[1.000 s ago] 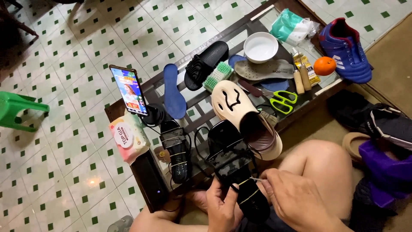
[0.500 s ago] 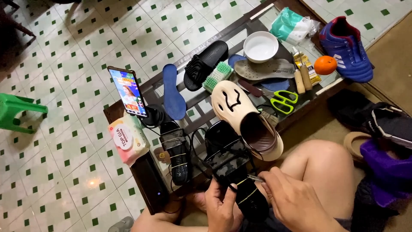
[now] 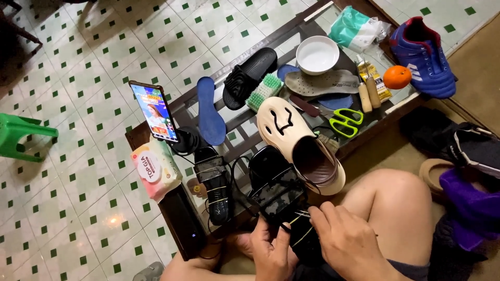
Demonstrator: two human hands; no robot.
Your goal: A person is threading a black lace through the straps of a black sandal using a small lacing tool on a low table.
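From the head camera, the left hand (image 3: 271,252) grips the near end of a black sandal (image 3: 278,200), fingers curled tight round its sole so that it sits steady over the lap. The right hand (image 3: 346,242) is just beside it, fingers pinched narrow on what looks like a thin needle or wire at the sandal's strap (too fine to tell which). The far end of the sandal rests on the bench (image 3: 156,132), which takes some of the weight.

Beyond the fingertips, everything lies within arm's reach. One more black sandal (image 3: 216,190) lies to the left of the left-hand fingers. One cream clog (image 3: 299,145) sits just past the right-hand fingers, touching the held sandal. Farther out are one black slide (image 3: 249,78), one blue insole (image 3: 210,112), one grey insole (image 3: 323,82), one green brush (image 3: 264,91), one white bowl (image 3: 316,53), one pair of green scissors (image 3: 345,120), one orange (image 3: 397,76) and one blue football boot (image 3: 424,57). One phone (image 3: 154,112) stands propped upright, screen facing the person. One pack of wipes (image 3: 155,169) lies beside it.
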